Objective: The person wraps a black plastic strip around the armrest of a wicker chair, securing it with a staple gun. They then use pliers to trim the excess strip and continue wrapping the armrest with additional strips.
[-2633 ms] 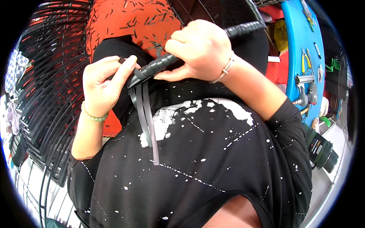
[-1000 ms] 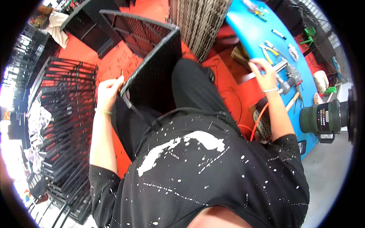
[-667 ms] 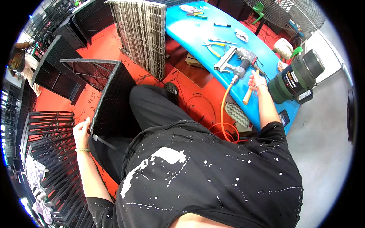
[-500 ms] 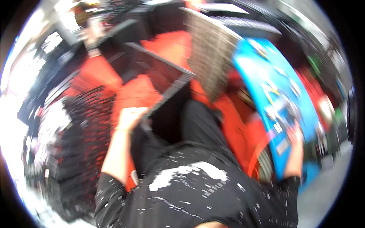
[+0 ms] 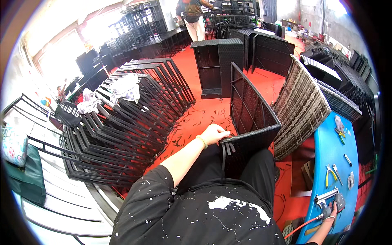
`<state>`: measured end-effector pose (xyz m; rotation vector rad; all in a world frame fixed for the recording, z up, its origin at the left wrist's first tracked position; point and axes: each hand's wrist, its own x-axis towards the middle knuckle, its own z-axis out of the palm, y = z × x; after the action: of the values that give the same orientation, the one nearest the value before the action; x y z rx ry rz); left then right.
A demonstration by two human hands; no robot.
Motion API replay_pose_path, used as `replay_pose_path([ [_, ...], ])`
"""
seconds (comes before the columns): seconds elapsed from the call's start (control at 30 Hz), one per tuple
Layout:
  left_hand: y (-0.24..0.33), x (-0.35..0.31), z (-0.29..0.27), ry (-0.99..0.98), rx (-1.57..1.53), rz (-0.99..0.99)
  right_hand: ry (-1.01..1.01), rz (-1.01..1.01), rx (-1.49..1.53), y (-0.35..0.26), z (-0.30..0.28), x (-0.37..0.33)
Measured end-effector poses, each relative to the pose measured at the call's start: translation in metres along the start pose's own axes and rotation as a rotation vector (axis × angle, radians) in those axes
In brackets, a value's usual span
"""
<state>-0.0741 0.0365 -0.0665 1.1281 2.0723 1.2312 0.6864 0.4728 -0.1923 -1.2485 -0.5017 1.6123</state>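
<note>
My left hand [image 5: 214, 134] grips the near top edge of a black woven wicker panel frame [image 5: 253, 109], fingers closed on its rim. The frame stands upright between and in front of my legs. At the lower right, my right hand [image 5: 333, 211] is closed around an air staple gun [image 5: 337, 201], which rests on a blue table [image 5: 341, 132]. An orange air hose [image 5: 301, 227] runs from the gun. Beyond it lie yellow-handled pliers [image 5: 328, 175], another slim hand tool [image 5: 337, 173] and green-handled cutters [image 5: 340, 136].
A grey-brown woven panel [image 5: 300, 106] leans beside the table. Stacked black metal frames [image 5: 134, 118] fill the left, with cloths [image 5: 125, 87] on top. Another black wicker piece [image 5: 218, 67] stands ahead. Dark scraps litter the red floor [image 5: 196, 122]. A person [image 5: 192, 16] stands far back.
My view has swung left and steadied, so the table and panels sit further right in the picture. My left hand stays on the frame's edge; the right is now around the staple gun.
</note>
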Motion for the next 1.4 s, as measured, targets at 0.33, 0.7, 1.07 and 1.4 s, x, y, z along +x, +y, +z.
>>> replay_pose_path([
  [0.33,0.002,-0.001,-0.001,-0.001,0.000,-0.012,-0.036,-0.171,-0.029,-0.004,0.045,-0.054],
  [0.7,-0.001,0.001,0.000,0.028,0.023,0.021,-0.563,-0.550,-0.175,0.034,0.246,-0.229],
  [1.07,0.000,-0.005,-0.003,-0.002,-0.112,-0.022,-1.180,-1.483,-0.943,0.183,0.405,-0.331],
  [1.4,-0.004,-0.003,-0.001,-0.002,-0.187,-0.014,-1.339,-1.406,-1.139,0.236,0.411,-0.330],
])
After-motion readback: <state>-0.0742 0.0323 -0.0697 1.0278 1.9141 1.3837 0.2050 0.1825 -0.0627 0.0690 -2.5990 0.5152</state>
